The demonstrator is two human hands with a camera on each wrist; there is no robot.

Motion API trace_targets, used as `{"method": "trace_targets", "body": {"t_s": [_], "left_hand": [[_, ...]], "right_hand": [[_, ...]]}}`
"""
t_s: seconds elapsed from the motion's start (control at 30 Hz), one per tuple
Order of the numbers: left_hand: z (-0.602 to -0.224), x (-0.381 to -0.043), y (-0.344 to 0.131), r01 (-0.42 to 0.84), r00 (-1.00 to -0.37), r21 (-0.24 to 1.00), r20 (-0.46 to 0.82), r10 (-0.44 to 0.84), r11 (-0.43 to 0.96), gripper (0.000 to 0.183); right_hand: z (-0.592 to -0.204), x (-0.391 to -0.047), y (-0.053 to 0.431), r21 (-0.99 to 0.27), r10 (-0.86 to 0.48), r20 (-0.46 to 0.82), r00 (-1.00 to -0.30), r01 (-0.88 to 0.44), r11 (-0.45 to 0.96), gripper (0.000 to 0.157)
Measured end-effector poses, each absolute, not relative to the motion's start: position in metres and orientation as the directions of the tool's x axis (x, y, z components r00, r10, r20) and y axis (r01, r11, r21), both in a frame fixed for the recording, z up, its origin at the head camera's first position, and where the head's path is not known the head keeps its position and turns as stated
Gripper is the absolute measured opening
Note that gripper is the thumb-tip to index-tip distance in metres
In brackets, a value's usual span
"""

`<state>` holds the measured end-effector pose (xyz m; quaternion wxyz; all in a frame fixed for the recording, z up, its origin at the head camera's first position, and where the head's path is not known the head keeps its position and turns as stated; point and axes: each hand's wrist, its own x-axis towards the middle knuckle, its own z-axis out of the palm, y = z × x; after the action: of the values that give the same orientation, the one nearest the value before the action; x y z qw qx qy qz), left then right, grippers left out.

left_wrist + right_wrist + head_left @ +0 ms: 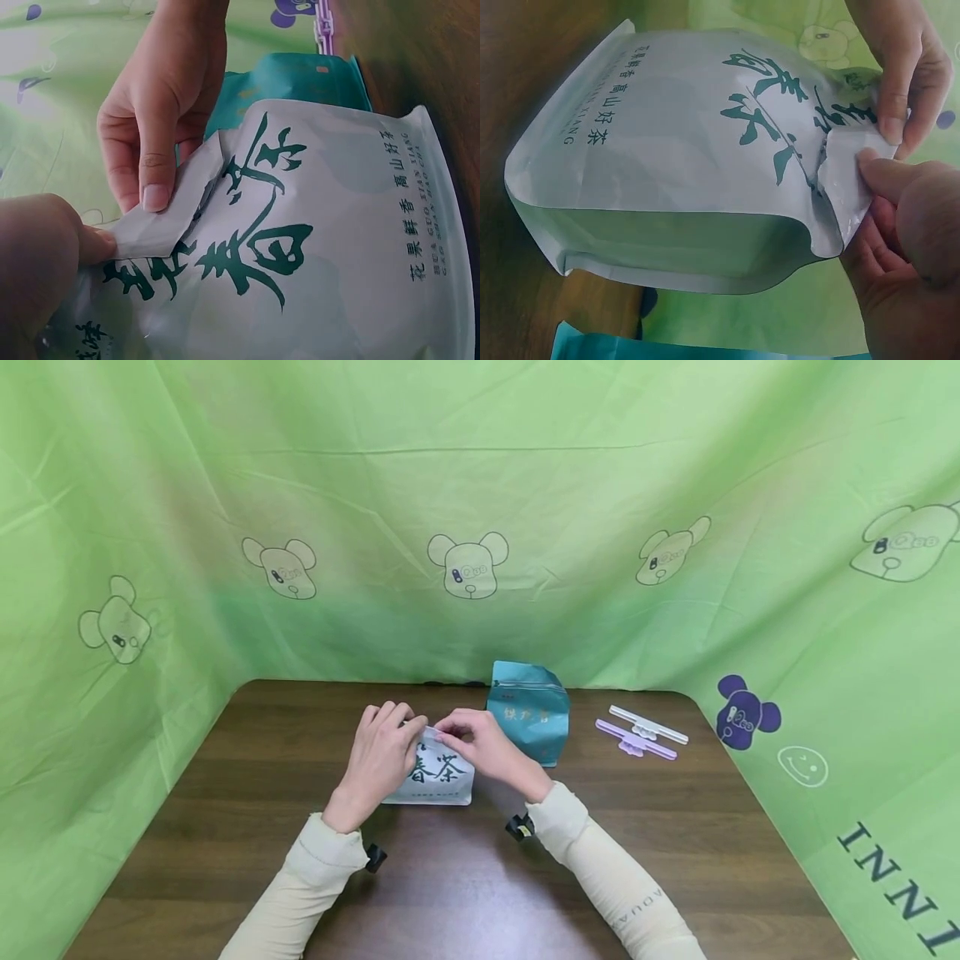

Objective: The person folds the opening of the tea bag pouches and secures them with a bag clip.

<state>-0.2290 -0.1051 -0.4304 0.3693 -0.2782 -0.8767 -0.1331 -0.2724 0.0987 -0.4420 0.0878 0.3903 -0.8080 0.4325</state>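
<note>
Both hands (381, 750) (483, 745) pinching the folded top (161, 231) of a white pouch (446, 781), contents hidden, fullness unclear, teal pouch (531, 722) nearby

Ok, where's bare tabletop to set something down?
Free on the wooden tabletop: between the left sleeve and right sleeve, nearer than the white bag; left of the left sleeve; right of the right sleeve, nearer than the lilac clip. Crowded: the middle, left hand and right hand on the white bag, teal bag close by.
</note>
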Motion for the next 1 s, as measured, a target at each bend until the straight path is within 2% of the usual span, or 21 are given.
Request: {"method": "trace_targets", "body": {"t_s": [0.2, 0.4, 0.5, 0.7, 0.9, 1.0], "left_hand": [[-0.432, -0.230, -0.106, 0.608, -0.533, 0.011, 0.746, 0.398, 0.794, 0.009], [-0.431, -0.228, -0.107, 0.622, -0.535, 0.018, 0.740, 0.408, 0.783, 0.011], [-0.430, -0.226, -0.108, 0.623, -0.542, 0.019, 0.731, 0.415, 0.782, 0.012], [-0.430, -0.226, -0.107, 0.627, -0.552, 0.029, 0.722, 0.417, 0.779, 0.015], [-0.431, -0.230, -0.109, 0.637, -0.528, 0.027, 0.744, 0.410, 0.771, 0.012], [-0.432, -0.231, -0.109, 0.640, -0.512, 0.019, 0.756, 0.408, 0.768, 0.010]], "right_hand": [[-0.445, -0.274, 0.100, -0.558, -0.575, 0.566, -0.591, -0.788, 0.261, 0.014], [-0.446, -0.275, 0.103, -0.518, -0.596, 0.598, -0.536, -0.826, 0.222, 0.019], [-0.447, -0.275, 0.106, -0.546, -0.600, 0.581, -0.550, -0.810, 0.215, 0.020], [-0.451, -0.273, 0.109, -0.617, -0.562, 0.542, -0.625, -0.750, 0.240, 0.013], [-0.452, -0.273, 0.110, -0.535, -0.586, 0.584, -0.562, -0.809, 0.242, 0.019], [-0.452, -0.271, 0.112, -0.536, -0.593, 0.577, -0.562, -0.808, 0.244, 0.023]]}}
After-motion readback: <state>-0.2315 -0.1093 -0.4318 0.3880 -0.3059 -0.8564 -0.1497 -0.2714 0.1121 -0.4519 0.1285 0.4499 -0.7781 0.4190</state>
